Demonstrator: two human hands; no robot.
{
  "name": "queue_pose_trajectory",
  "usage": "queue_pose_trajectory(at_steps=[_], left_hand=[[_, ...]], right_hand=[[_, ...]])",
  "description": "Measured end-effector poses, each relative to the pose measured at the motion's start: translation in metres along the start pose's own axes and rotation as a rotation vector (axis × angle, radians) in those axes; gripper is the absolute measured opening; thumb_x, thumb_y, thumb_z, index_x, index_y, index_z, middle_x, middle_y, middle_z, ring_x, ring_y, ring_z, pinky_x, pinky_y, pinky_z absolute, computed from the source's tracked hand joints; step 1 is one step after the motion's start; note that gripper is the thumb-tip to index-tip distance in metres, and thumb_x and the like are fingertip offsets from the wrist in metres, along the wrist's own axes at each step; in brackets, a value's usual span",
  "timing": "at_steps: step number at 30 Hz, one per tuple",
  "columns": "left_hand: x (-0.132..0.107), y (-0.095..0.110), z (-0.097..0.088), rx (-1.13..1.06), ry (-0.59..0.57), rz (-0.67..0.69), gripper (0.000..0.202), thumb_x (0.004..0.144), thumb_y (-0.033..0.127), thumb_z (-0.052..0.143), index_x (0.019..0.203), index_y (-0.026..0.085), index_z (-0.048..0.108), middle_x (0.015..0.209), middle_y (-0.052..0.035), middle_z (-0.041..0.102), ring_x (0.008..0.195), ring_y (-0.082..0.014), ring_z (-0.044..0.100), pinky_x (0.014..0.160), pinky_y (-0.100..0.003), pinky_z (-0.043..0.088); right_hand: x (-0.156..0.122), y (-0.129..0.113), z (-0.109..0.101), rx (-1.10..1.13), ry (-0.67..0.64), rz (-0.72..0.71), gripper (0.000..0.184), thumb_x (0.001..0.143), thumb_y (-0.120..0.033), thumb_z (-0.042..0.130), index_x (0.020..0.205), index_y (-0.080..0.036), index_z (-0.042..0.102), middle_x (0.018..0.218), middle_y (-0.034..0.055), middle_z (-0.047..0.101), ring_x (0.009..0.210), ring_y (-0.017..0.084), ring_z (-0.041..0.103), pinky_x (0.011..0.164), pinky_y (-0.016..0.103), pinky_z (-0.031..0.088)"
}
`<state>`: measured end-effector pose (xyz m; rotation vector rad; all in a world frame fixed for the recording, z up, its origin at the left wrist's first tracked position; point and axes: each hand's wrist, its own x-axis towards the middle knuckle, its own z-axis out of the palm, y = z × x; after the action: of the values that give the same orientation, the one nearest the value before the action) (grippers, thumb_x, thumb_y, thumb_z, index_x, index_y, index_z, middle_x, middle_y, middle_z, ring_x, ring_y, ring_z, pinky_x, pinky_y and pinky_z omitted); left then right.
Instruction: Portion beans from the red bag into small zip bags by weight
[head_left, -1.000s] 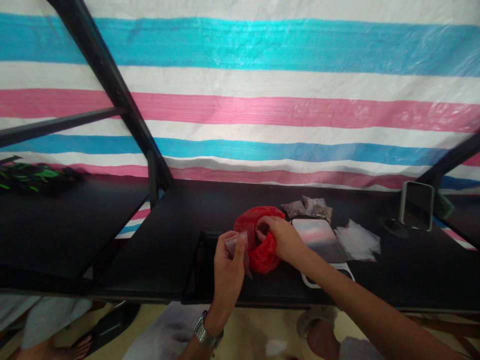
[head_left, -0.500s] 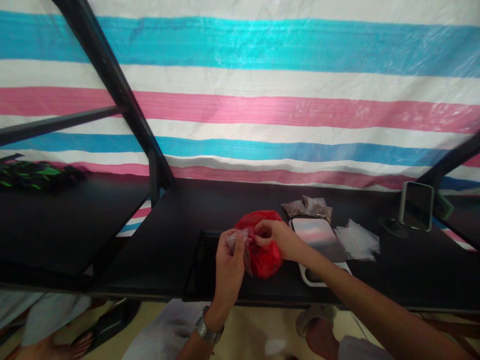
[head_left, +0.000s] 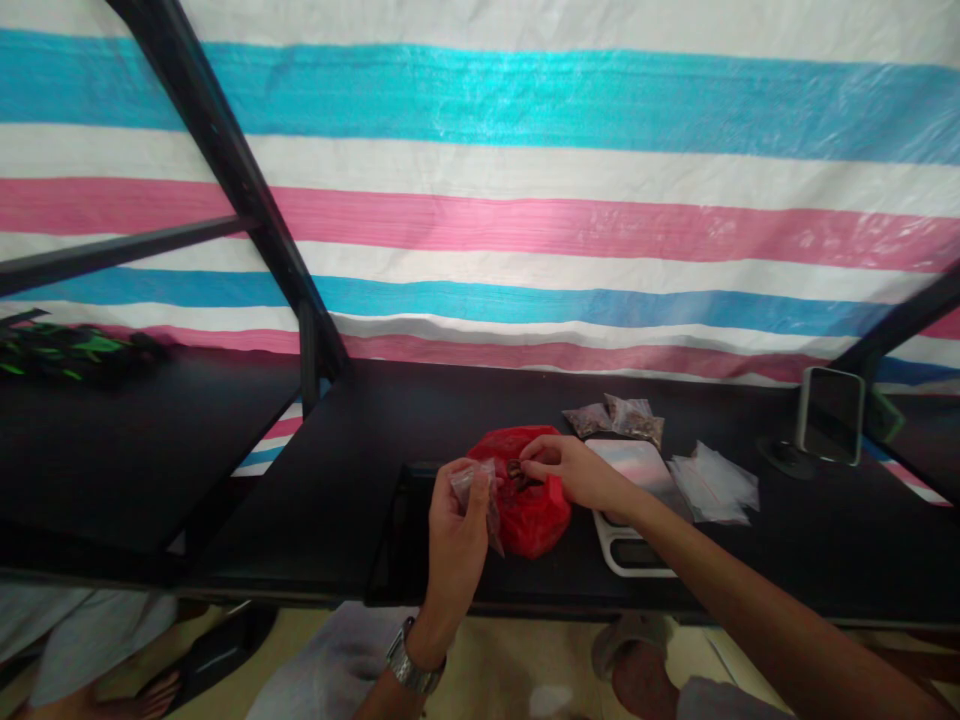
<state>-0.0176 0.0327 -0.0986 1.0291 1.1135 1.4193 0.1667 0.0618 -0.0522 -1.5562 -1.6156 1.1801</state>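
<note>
My left hand (head_left: 459, 515) grips a small clear zip bag (head_left: 491, 505), its fingers closed around it over the left side of a red plastic bag (head_left: 534, 525). The red bag stands on the black table with its mouth gaping, and small dark brown pieces (head_left: 514, 470) show in the opening. At that mouth my right hand (head_left: 574, 470) has thumb and forefinger drawn together beside the pieces; what they pinch is too small to make out. Right of the bag, a white kitchen scale (head_left: 637, 465) lies partly under my right forearm.
Filled small zip bags (head_left: 615, 415) lie behind the scale. Flat clear bags (head_left: 716, 485) are stacked to its right. A phone-like screen on a stand (head_left: 831, 415) stands farther right. A dark tray-like object (head_left: 409, 530) lies left of the red bag. A black frame post (head_left: 247, 190) rises at left.
The red bag's mouth has spread wider, exposing dark brown pieces. My right hand has shifted slightly right at the opening. My left hand keeps its hold on the zip bag.
</note>
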Motion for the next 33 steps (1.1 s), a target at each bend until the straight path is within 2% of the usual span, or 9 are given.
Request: queue_pose_trajectory(at_steps=[2, 8, 10, 13, 16, 19, 23, 28, 33], left_hand=[[-0.001, 0.001, -0.002, 0.068, 0.015, 0.052, 0.053, 0.086, 0.067, 0.075, 0.109, 0.022, 0.061, 0.089, -0.0011, 0.074, 0.076, -0.0172, 0.071, 0.07, -0.029, 0.058], [-0.007, 0.0, -0.004, 0.349, -0.071, 0.212, 0.04, 0.08, 0.043, 0.085, 0.114, 0.024, 0.071, 0.109, -0.0056, 0.076, 0.102, -0.0261, 0.073, 0.095, -0.042, 0.056], [-0.008, -0.002, -0.002, 0.397, -0.093, 0.225, 0.041, 0.079, 0.036, 0.086, 0.116, 0.026, 0.073, 0.113, -0.0058, 0.076, 0.105, -0.0272, 0.071, 0.097, -0.044, 0.055], [-0.01, -0.003, 0.0, 0.43, -0.125, 0.24, 0.042, 0.078, 0.029, 0.085, 0.118, 0.027, 0.074, 0.116, -0.0056, 0.076, 0.108, -0.0276, 0.069, 0.099, -0.045, 0.053], [-0.011, -0.003, 0.001, 0.41, -0.144, 0.227, 0.044, 0.08, 0.03, 0.084, 0.121, 0.027, 0.072, 0.12, -0.0062, 0.075, 0.112, -0.0278, 0.068, 0.102, -0.046, 0.052], [-0.011, -0.004, 0.0, 0.359, -0.145, 0.214, 0.044, 0.081, 0.032, 0.083, 0.123, 0.026, 0.071, 0.122, -0.0069, 0.074, 0.114, -0.0273, 0.069, 0.102, -0.044, 0.053], [-0.011, -0.005, -0.002, 0.334, -0.149, 0.218, 0.041, 0.083, 0.033, 0.082, 0.122, 0.026, 0.072, 0.121, -0.0067, 0.074, 0.11, -0.0254, 0.07, 0.098, -0.04, 0.056], [-0.015, -0.003, -0.01, 0.315, -0.156, 0.218, 0.041, 0.084, 0.039, 0.083, 0.122, 0.025, 0.072, 0.117, -0.006, 0.075, 0.104, -0.0237, 0.072, 0.094, -0.036, 0.058], [-0.031, 0.001, -0.016, 0.343, -0.238, 0.285, 0.042, 0.09, 0.051, 0.08, 0.122, 0.026, 0.072, 0.111, -0.0046, 0.076, 0.097, -0.0215, 0.074, 0.086, -0.032, 0.059]], right_hand=[[-0.006, -0.001, -0.007, 0.031, 0.018, 0.015, 0.015, 0.089, -0.031, 0.068, 0.092, -0.017, 0.074, 0.087, 0.0054, 0.078, 0.075, 0.017, 0.069, 0.065, 0.025, 0.05], [-0.029, -0.02, -0.027, 0.204, 0.026, 0.074, 0.039, 0.086, -0.054, 0.074, 0.102, -0.019, 0.074, 0.09, 0.0037, 0.075, 0.07, 0.014, 0.063, 0.062, 0.025, 0.048], [-0.035, -0.029, -0.027, 0.195, 0.04, 0.025, 0.037, 0.086, -0.054, 0.073, 0.102, -0.02, 0.074, 0.091, 0.004, 0.075, 0.072, 0.015, 0.064, 0.063, 0.026, 0.049], [-0.043, -0.042, -0.021, 0.075, 0.109, -0.128, 0.023, 0.09, -0.043, 0.069, 0.097, -0.022, 0.073, 0.093, 0.0041, 0.075, 0.077, 0.017, 0.067, 0.068, 0.029, 0.052], [-0.051, -0.051, -0.011, -0.153, 0.183, -0.256, 0.011, 0.091, -0.027, 0.069, 0.1, -0.024, 0.074, 0.102, 0.0037, 0.077, 0.088, 0.02, 0.07, 0.081, 0.033, 0.056], [-0.058, -0.056, -0.004, -0.338, 0.203, -0.358, 0.025, 0.089, -0.017, 0.073, 0.111, -0.027, 0.074, 0.113, 0.0032, 0.077, 0.106, 0.023, 0.07, 0.098, 0.037, 0.055], [-0.063, -0.057, -0.002, -0.411, 0.211, -0.42, 0.034, 0.091, -0.018, 0.075, 0.123, -0.03, 0.071, 0.119, 0.0039, 0.076, 0.113, 0.025, 0.07, 0.104, 0.04, 0.055], [-0.057, -0.052, -0.012, -0.492, 0.322, -0.39, 0.03, 0.094, -0.021, 0.075, 0.122, -0.026, 0.069, 0.123, 0.008, 0.075, 0.116, 0.028, 0.069, 0.104, 0.043, 0.054], [-0.037, -0.031, -0.019, -0.779, 0.061, -0.202, 0.015, 0.094, -0.01, 0.071, 0.103, -0.022, 0.073, 0.11, 0.0056, 0.078, 0.105, 0.026, 0.069, 0.094, 0.038, 0.052]])
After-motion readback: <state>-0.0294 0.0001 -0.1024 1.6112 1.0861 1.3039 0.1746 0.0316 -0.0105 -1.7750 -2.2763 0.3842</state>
